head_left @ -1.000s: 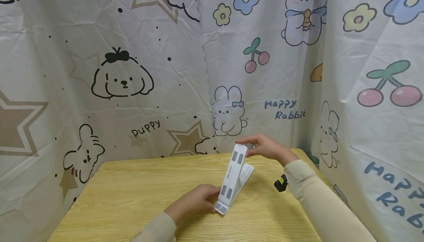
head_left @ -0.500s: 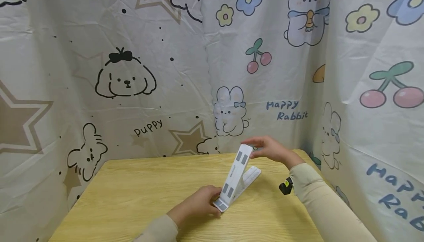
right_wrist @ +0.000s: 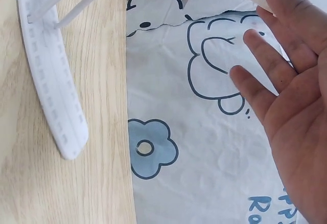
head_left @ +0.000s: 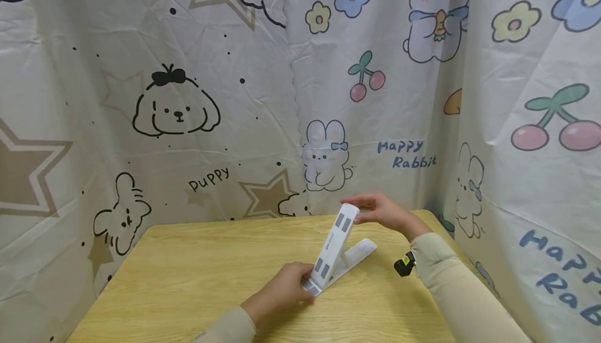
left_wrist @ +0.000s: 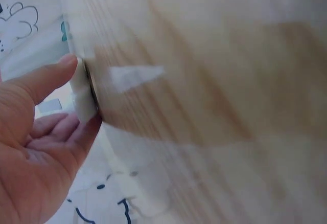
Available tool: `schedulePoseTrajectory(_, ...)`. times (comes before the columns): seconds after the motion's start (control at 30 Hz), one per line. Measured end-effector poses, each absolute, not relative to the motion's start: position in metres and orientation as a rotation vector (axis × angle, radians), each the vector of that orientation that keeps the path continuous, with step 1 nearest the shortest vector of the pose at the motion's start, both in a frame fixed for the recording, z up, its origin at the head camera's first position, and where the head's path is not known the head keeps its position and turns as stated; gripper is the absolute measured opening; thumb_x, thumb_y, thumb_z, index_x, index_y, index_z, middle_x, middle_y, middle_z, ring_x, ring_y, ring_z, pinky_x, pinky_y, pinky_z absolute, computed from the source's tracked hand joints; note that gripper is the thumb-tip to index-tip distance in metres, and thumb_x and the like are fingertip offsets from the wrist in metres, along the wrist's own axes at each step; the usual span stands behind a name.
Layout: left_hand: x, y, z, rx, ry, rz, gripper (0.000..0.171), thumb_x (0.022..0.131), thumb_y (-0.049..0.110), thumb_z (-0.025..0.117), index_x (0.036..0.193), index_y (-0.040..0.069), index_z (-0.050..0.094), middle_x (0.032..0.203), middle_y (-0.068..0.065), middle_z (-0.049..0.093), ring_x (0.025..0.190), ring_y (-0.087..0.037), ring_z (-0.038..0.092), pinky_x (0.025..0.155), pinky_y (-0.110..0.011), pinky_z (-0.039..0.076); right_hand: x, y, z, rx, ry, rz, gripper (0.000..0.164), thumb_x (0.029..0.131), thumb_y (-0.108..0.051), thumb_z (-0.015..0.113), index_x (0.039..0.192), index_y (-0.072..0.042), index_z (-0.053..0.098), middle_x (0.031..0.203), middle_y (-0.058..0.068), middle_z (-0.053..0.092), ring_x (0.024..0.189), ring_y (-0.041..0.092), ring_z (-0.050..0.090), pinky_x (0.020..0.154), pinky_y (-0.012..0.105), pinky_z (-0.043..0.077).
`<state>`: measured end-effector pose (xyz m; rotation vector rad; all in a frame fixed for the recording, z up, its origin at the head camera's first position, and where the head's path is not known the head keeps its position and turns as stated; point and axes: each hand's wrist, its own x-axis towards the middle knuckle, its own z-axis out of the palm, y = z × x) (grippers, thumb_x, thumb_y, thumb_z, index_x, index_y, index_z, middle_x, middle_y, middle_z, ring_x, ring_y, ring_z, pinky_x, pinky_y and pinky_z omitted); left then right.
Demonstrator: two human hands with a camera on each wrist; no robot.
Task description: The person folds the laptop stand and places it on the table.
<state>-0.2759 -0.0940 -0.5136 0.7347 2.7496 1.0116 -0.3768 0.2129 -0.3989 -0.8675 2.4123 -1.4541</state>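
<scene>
A white folding laptop stand (head_left: 334, 244) with grey pads stands tilted on the table, its upper bar raised and its lower bar (head_left: 359, 253) angled out to the right. My left hand (head_left: 287, 283) holds the near, lower end, with thumb and fingers on either side of that white end (left_wrist: 84, 98) in the left wrist view. At the raised end, my right hand (head_left: 382, 212) pinches the bar between thumb and fingers. The right wrist view shows the slotted base bar (right_wrist: 51, 81) and thin struts (right_wrist: 84, 1) rising from it, with my other fingers (right_wrist: 260, 88) spread loosely.
The stand is on a yellow wood-grain table (head_left: 202, 270). A printed curtain (head_left: 263, 98) hangs close behind the table and along its right side. A small black device (head_left: 405, 265) is worn at the right wrist.
The stand's lower bar has swung outward to the right, widening the gap under the upper bar. Both hands have kept their hold and shifted slightly right.
</scene>
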Motion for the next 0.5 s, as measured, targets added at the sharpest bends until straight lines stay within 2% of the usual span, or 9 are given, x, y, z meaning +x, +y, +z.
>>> schedulePoseTrajectory(0.2,-0.284,-0.1,-0.505,0.737,2.745,0.9,0.069,0.076,0.004,0.087,0.14,0.0,0.061,0.126,-0.009,0.07,0.113,-0.017,0.064,0.099,-0.035,0.055,-0.367,0.218,-0.404,-0.823,2.534,-1.468,0.057,0.081,-0.029,0.088,0.134,-0.017,0.069,0.13,0.003,0.071,0.116,0.026,0.067,0.099,0.044,0.056)
schedulePoseTrajectory(0.3,-0.289,-0.104,-0.504,0.778,2.748,0.851,0.069,0.075,0.001,0.085,0.14,0.001,0.06,0.129,-0.01,0.069,0.115,-0.017,0.064,0.1,-0.034,0.055,-0.362,0.219,-0.409,-0.828,2.558,-1.487,0.059,0.081,-0.029,0.088,0.135,-0.014,0.068,0.131,0.003,0.07,0.118,0.027,0.066,0.101,0.044,0.056)
schedulePoseTrajectory(0.5,-0.303,-0.115,-0.508,0.844,2.716,0.829,0.07,0.077,0.0,0.084,0.143,0.004,0.059,0.134,-0.007,0.068,0.117,-0.014,0.063,0.1,-0.032,0.055,-0.354,0.213,-0.413,-0.802,2.544,-1.586,0.057,0.081,-0.023,0.088,0.133,-0.01,0.068,0.134,0.006,0.069,0.12,0.027,0.066,0.094,0.032,0.058)
